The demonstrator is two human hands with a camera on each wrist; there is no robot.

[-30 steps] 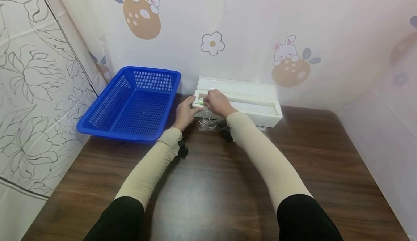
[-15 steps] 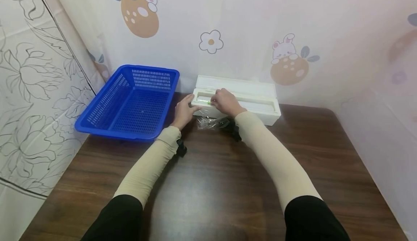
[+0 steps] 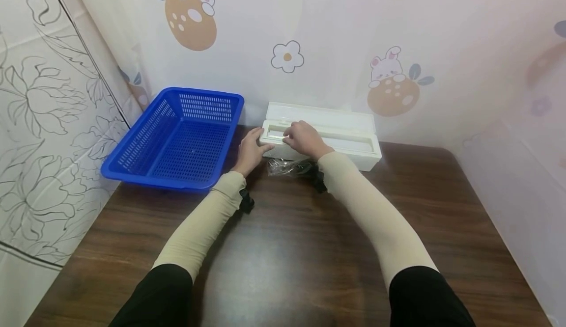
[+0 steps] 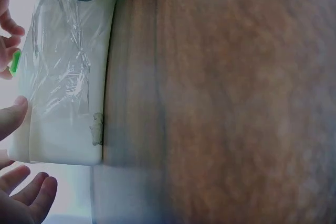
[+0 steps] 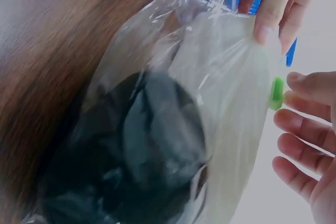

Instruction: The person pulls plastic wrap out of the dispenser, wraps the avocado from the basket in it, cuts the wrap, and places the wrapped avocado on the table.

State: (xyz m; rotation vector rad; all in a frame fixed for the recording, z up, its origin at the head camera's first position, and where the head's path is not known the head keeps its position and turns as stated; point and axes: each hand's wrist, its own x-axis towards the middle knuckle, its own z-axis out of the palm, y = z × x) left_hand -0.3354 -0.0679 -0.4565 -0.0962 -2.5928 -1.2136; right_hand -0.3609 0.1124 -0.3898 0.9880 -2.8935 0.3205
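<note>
A long white cling film dispenser (image 3: 353,162) stands at the back of the table, its lid (image 3: 336,118) raised. Clear film (image 3: 283,167) hangs over its front, wrinkled in the left wrist view. My left hand (image 3: 250,153) holds the dispenser's left end, thumb on the front edge and fingers round the end. Over the trough, my right hand (image 3: 305,139) has loosely bent, spread fingers. In the right wrist view its thumb and index finger are beside a small green slider (image 5: 276,94) on the front edge, not clasping it; whether they touch is unclear.
A blue plastic basket (image 3: 194,182) with slotted sides stands left of the dispenser on the brown wooden table (image 3: 274,258). A patterned curtain (image 3: 327,32) hangs close behind. A dark rounded shape (image 5: 157,150) shows through the film in the right wrist view.
My right hand has slid rightward along the dispenser's front edge with the green slider, then its fingers have loosened. The left hand stays at the left end.
</note>
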